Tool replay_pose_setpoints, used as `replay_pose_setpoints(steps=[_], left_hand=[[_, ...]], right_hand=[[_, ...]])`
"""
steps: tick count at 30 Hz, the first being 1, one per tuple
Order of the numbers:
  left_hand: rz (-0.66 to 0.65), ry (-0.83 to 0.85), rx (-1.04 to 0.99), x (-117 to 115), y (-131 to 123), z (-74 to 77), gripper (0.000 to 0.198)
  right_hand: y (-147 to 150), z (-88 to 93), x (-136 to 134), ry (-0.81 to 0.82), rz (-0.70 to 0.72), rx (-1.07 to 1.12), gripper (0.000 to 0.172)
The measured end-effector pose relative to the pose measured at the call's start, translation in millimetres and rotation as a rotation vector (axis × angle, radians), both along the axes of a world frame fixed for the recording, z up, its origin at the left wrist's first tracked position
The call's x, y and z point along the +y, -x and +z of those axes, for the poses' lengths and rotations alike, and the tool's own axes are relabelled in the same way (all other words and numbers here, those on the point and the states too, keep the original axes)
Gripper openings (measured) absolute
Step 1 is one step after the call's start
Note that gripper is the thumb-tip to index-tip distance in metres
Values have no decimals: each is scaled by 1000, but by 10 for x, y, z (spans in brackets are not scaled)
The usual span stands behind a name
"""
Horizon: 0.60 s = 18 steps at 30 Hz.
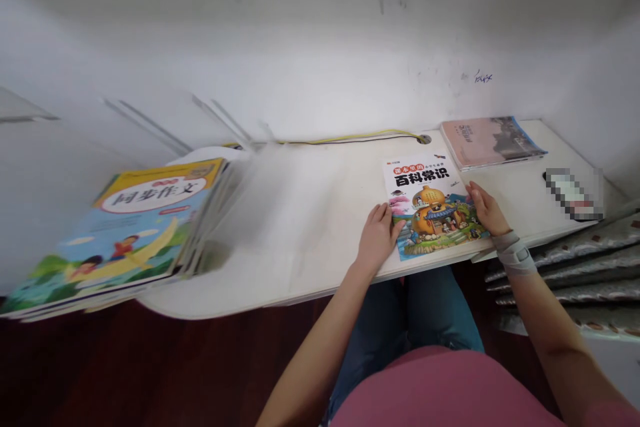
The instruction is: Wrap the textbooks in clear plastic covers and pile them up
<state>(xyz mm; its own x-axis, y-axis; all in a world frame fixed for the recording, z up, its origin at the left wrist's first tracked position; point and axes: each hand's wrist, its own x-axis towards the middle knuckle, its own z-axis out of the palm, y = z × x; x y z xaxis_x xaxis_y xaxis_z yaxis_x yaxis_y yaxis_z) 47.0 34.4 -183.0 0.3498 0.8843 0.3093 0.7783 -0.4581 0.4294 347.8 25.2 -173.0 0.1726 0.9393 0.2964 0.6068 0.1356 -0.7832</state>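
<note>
A colourful picture book [430, 203] with a white top and black characters lies flat on the white desk [310, 213], near its front edge. My left hand [376, 235] rests on the desk with its fingers touching the book's left edge. My right hand [486, 208] lies against the book's right edge, fingers curled onto the cover. A grey band wraps my right wrist [515, 253]. Both hands hold the book by its sides.
A stack of books [135, 230] with a yellow and blue cover on top sits at the desk's left end. A pinkish book [487, 140] lies at the back right. A yellow cable [350, 138] runs along the wall. A blurred-out object [573, 192] sits at far right.
</note>
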Motion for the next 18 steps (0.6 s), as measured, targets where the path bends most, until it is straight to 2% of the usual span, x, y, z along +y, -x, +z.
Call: replay_pose_setpoints(steps=[4, 7, 10, 12, 14, 16, 18], left_hand=[[-6, 13, 5, -6, -33, -5, 52], [-5, 28, -61, -40, -94, 61, 58], [-6, 50, -270, -101, -171, 235, 55], [-58, 186, -436, -141, -218, 370, 50], [-122, 406, -583, -163, -257, 467, 50], [-131, 590, -730, -166, -290, 499, 47], [-98, 691, -877, -159, -321, 476, 44]], right_hand=[[16, 136, -49, 34, 84, 163, 75], [151, 372, -75, 52, 292, 242, 71], [446, 594, -82, 55, 491, 157, 67], [690, 665, -86, 39, 535, 57, 64], [910, 671, -93, 5, 518, -6, 62], [1059, 639, -101, -35, 459, -14, 60], [1121, 600, -100, -78, 400, -9, 60]])
